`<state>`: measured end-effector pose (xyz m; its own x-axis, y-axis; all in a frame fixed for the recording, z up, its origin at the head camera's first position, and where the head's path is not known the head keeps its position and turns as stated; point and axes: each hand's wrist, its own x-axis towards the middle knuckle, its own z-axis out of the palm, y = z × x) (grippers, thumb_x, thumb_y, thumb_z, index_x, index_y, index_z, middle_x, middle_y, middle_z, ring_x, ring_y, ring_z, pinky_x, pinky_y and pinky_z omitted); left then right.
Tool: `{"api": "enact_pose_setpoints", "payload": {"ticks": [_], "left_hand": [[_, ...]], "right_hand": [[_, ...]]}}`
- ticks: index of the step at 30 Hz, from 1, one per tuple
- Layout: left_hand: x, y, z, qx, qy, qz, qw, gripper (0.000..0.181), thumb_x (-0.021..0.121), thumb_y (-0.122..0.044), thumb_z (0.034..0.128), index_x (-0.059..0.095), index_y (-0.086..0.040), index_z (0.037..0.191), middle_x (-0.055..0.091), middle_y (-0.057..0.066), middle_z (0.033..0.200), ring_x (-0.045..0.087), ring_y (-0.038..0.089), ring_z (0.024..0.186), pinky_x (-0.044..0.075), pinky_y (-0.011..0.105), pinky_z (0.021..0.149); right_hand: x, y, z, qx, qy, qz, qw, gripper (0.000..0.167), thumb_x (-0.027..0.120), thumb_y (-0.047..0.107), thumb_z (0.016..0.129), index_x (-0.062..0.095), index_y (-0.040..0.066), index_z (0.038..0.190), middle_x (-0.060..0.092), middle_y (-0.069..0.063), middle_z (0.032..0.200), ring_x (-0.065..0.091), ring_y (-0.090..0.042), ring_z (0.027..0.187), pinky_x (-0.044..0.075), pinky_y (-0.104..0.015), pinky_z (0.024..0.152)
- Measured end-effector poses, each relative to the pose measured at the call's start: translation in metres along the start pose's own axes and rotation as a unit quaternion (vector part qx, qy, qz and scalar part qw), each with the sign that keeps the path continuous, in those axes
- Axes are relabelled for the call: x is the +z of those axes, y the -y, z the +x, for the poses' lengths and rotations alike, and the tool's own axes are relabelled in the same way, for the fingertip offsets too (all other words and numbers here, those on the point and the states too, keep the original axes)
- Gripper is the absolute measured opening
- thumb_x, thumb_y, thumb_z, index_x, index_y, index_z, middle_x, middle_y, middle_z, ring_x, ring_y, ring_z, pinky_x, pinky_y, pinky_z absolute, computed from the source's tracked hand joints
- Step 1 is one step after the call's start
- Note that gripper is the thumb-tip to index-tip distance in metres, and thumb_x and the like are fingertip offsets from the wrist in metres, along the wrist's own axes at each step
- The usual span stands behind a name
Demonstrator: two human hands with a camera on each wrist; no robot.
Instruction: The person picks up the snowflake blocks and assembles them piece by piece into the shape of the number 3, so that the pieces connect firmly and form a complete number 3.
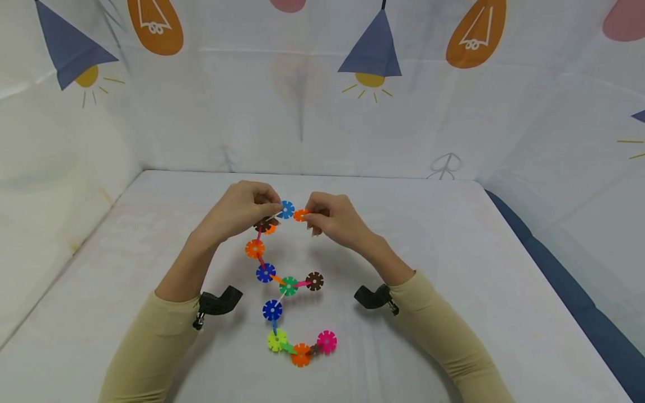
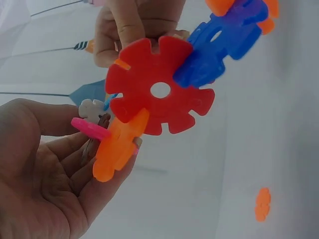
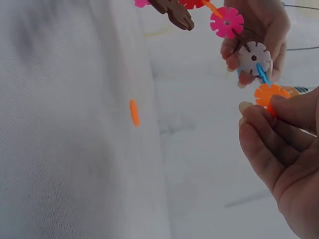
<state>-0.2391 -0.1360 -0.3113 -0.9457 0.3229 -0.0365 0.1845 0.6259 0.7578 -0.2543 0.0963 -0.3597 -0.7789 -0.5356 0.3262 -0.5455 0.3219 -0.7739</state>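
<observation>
My left hand holds the upper part of a chain of flat, notched plastic discs, its fingers about a white disc. A light blue disc sticks out from the white one towards the right. Between thumb and fingers, my right hand pinches an orange disc at the light blue disc's edge. I cannot tell whether these two are slotted together. Below my left hand the chain runs down through an orange disc, a dark blue disc and a green disc.
A side branch ends in a brown disc. The chain's lower end curves right to a pink disc. Another orange disc lies apart on the white table. A printed white curtain stands behind the table.
</observation>
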Motion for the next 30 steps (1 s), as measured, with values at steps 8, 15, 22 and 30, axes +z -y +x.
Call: {"api": "enact_pose_setpoints", "payload": {"ticks": [8, 15, 22, 30], "left_hand": [[0.001, 0.001, 0.001, -0.002, 0.000, -0.016, 0.9999, 0.017, 0.064, -0.027, 0.0967, 0.068, -0.011, 0.101, 0.076, 0.005, 0.088, 0.071, 0.026, 0.074, 0.057, 0.034, 0.066], [0.005, -0.001, 0.002, 0.002, -0.008, -0.037, 0.9993, 0.017, 0.064, -0.026, 0.0964, 0.068, -0.010, 0.099, 0.075, 0.006, 0.086, 0.072, 0.024, 0.075, 0.057, 0.035, 0.065], [0.009, -0.002, 0.003, 0.008, -0.031, -0.046, 0.9984, 0.018, 0.062, -0.027, 0.0989, 0.069, -0.010, 0.097, 0.075, 0.008, 0.084, 0.072, 0.019, 0.070, 0.050, 0.028, 0.054], [0.016, -0.003, 0.004, 0.022, -0.057, -0.054, 0.9967, 0.018, 0.060, -0.022, 0.0999, 0.068, -0.006, 0.098, 0.075, 0.012, 0.088, 0.074, 0.016, 0.073, 0.049, 0.024, 0.053]], "right_hand": [[0.000, 0.001, -0.001, -0.036, -0.038, -0.010, 0.9986, 0.012, 0.062, -0.001, 0.093, 0.061, 0.004, 0.083, 0.069, -0.008, 0.074, 0.067, -0.022, 0.062, 0.058, -0.028, 0.062], [0.005, 0.003, -0.003, -0.114, -0.056, -0.079, 0.9887, 0.015, 0.062, -0.007, 0.091, 0.057, 0.003, 0.081, 0.068, -0.009, 0.075, 0.068, -0.020, 0.063, 0.056, -0.020, 0.061], [0.010, 0.004, -0.003, -0.170, -0.094, -0.123, 0.9732, 0.015, 0.062, -0.010, 0.088, 0.058, 0.001, 0.080, 0.069, -0.011, 0.075, 0.068, -0.015, 0.062, 0.054, -0.016, 0.061], [0.013, 0.005, -0.003, -0.192, -0.124, -0.140, 0.9634, 0.016, 0.063, -0.012, 0.087, 0.056, 0.001, 0.079, 0.067, -0.011, 0.072, 0.067, -0.014, 0.061, 0.053, -0.017, 0.058]]}}
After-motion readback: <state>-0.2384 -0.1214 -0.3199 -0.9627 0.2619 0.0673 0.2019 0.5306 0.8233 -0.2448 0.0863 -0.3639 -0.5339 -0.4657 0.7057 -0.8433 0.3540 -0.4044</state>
